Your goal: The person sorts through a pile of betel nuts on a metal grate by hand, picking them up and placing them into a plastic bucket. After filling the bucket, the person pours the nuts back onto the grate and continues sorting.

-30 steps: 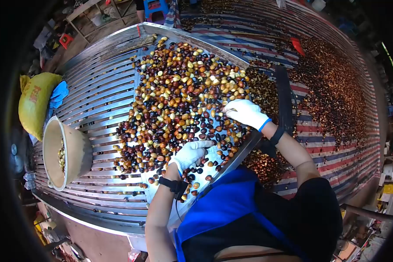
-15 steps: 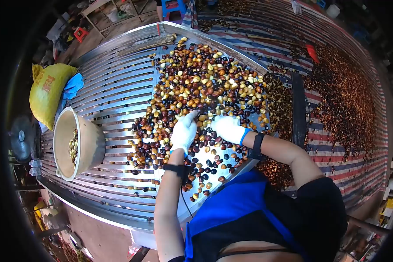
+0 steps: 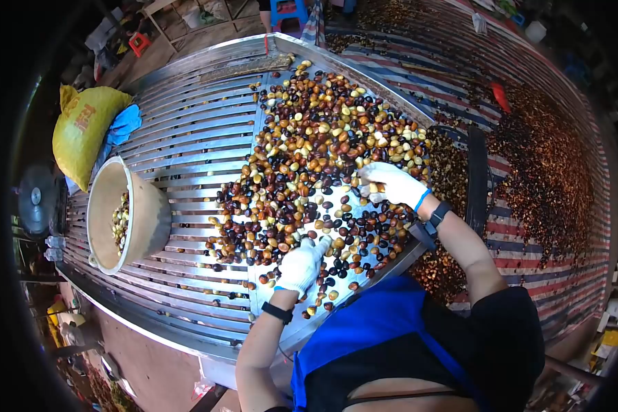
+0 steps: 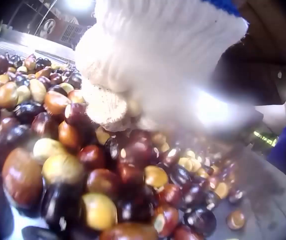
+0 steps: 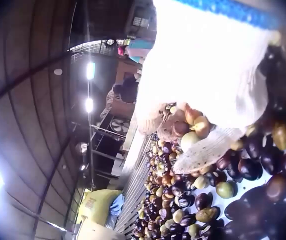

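Note:
Glossy round nuts (image 3: 309, 144), dark brown, reddish and pale yellow, lie spread over a metal sorting table. My left hand (image 3: 300, 268), in a white knit glove, is low among the nuts at the table's near side. In the left wrist view its fingers bend down around a pale nut (image 4: 134, 107), partly hidden by glove and blur. My right hand (image 3: 393, 184), gloved too, is farther out and to the right, over the pile. Several yellowish and brown nuts (image 5: 195, 125) sit in its curled fingers, seen in the right wrist view.
A beige bucket (image 3: 159, 218) lies tilted on the slatted part (image 3: 206, 154) at left, with pale nuts inside. Behind it stands a yellow sack (image 3: 82, 134). A raised metal rim (image 3: 364, 82) borders the table. At right, more nuts cover a striped tarp (image 3: 508, 240) on the floor.
My hands came close together over the pile, then parted. The left has drawn back toward me, the right outward and to the right. The head view has shifted, moving the table rightward in frame.

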Motion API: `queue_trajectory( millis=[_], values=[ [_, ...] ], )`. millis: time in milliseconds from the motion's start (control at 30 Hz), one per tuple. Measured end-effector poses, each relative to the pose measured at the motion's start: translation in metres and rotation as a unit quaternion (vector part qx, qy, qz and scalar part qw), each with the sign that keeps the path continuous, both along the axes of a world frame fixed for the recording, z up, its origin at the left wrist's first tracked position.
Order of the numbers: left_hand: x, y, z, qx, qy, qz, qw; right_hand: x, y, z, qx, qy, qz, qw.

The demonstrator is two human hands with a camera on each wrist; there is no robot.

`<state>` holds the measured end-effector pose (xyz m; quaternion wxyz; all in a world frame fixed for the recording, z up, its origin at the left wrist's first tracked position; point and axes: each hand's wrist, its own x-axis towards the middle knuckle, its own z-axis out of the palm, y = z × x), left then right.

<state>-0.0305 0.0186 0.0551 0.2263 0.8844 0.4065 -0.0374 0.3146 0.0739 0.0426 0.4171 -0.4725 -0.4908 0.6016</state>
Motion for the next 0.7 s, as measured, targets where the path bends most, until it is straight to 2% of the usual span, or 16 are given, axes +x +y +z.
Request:
queue_trajectory(
  millis=[33,67,167,233,267,300,333,367,400,433,533,567,600,633,667,700],
  values=[
    [-0.005,-0.007,0.002,-0.03,0.009,0.007,1.0,-0.018,0.004,0.014,-0.192,0.177,-0.03,0.965],
    [-0.008,-0.015,0.005,-0.025,0.004,0.004,1.0,-0.03,0.007,0.02,-0.162,0.149,0.04,0.975],
    [-0.008,-0.022,0.011,-0.075,0.023,0.012,0.997,-0.075,0.021,0.006,-0.161,0.098,0.07,0.98],
    [-0.012,-0.024,0.001,-0.136,-0.14,0.04,0.98,-0.086,0.035,-0.027,-0.067,0.06,0.02,0.996],
    [-0.017,-0.022,0.002,-0.136,-0.141,0.042,0.98,-0.083,0.043,-0.014,-0.119,0.049,0.005,0.992],
    [-0.023,-0.019,0.003,-0.271,-0.21,0.123,0.931,-0.074,0.046,-0.001,-0.108,0.036,0.005,0.993],
    [-0.029,-0.016,0.003,-0.398,-0.274,0.201,0.852,-0.064,0.051,0.005,-0.127,0.118,-0.045,0.984],
    [-0.032,-0.017,0.005,-0.514,-0.327,0.273,0.745,-0.051,0.055,0.006,-0.146,0.199,-0.093,0.965],
    [-0.032,-0.016,0.012,-0.541,-0.397,0.307,0.675,-0.035,0.055,0.004,-0.126,0.178,-0.109,0.97],
    [-0.029,-0.012,0.02,-0.52,-0.377,0.368,0.672,-0.017,0.055,0.001,-0.106,0.157,-0.124,0.974],
    [-0.035,0.008,0.007,-0.446,-0.364,0.379,0.724,0.025,0.054,-0.004,-0.085,0.099,-0.248,0.96],
    [-0.028,0.016,0.019,-0.329,-0.26,0.358,0.835,0.038,0.052,-0.011,-0.064,0.103,-0.278,0.953],
    [-0.03,0.023,0.001,-0.117,-0.218,0.254,0.935,0.048,0.043,-0.002,-0.086,0.157,-0.285,0.942],
    [-0.029,0.03,-0.017,0.103,-0.163,0.132,0.972,0.055,0.04,0.008,-0.111,0.155,-0.322,0.927],
    [-0.015,0.029,0.002,0.121,-0.086,0.123,0.981,0.069,0.036,0.007,-0.107,0.189,-0.321,0.922],
    [-0.005,0.034,-0.008,0.164,0.045,0.08,0.982,0.083,0.031,0.005,-0.102,0.223,-0.322,0.915]
  ],
)
